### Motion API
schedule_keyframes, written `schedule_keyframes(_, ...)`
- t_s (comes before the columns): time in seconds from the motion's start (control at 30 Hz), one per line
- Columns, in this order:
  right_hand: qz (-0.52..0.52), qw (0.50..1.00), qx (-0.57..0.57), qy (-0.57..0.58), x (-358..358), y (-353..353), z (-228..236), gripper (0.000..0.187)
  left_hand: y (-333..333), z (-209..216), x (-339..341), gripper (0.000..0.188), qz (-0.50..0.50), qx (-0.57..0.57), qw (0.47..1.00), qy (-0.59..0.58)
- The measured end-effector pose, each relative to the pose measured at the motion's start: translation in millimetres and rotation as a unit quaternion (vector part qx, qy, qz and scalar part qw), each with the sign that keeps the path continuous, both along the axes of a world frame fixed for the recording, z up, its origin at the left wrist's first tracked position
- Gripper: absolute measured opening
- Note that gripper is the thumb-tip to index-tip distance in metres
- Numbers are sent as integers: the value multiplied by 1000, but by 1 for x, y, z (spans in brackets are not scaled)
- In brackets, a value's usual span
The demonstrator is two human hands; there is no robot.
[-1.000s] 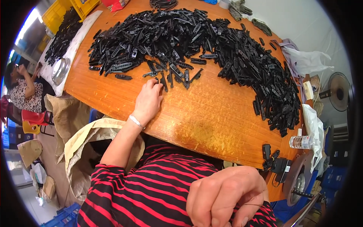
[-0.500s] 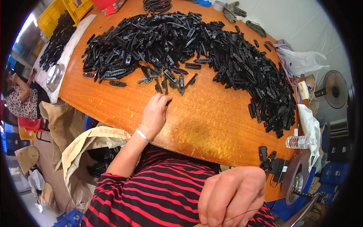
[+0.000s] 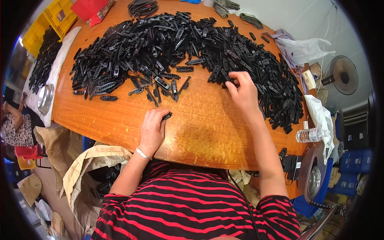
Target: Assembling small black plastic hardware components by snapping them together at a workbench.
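Observation:
My left hand (image 3: 152, 127) rests near the table's front edge, its fingers and thumb closed on a small black plastic part (image 3: 167, 116), most of which the fingers hide. Over the inner edge of the right-hand side of a heap of black plastic parts (image 3: 160, 36), my right hand (image 3: 243, 94) hovers with its thumb and forefinger apart. Nothing shows between them. Beyond my left hand, several loose black parts (image 3: 175, 90) lie apart from the heap; some are slim strips, others look like clips.
The heap curves across the wooden table (image 3: 200, 136). A clear plastic bottle (image 3: 308, 135) and black adapter (image 3: 291, 165) sit at the right, near a fan (image 3: 343, 76). An open sack (image 3: 96, 154) stands below the left edge. At far left a person (image 3: 18, 124) sits.
My right hand has gone from close in front of my chest out to the heap, and its fingers have parted. My left hand still grips the part. The view has shifted slightly.

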State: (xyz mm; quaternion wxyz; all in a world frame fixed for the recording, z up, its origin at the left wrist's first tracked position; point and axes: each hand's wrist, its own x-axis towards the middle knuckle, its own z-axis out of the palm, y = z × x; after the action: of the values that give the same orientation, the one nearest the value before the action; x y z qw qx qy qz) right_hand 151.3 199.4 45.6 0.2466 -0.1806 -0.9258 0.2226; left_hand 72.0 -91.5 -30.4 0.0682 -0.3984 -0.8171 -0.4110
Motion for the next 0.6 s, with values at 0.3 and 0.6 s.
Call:
schedule_keyframes(0.3,-16,986,121,-110,-42,10,-58,44,-1,-3,0,29,0,0,1000,12)
schedule_keyframes(0.6,182,976,116,12,-6,-19,-55,40,2,-2,-4,31,-1,3,1000,12)
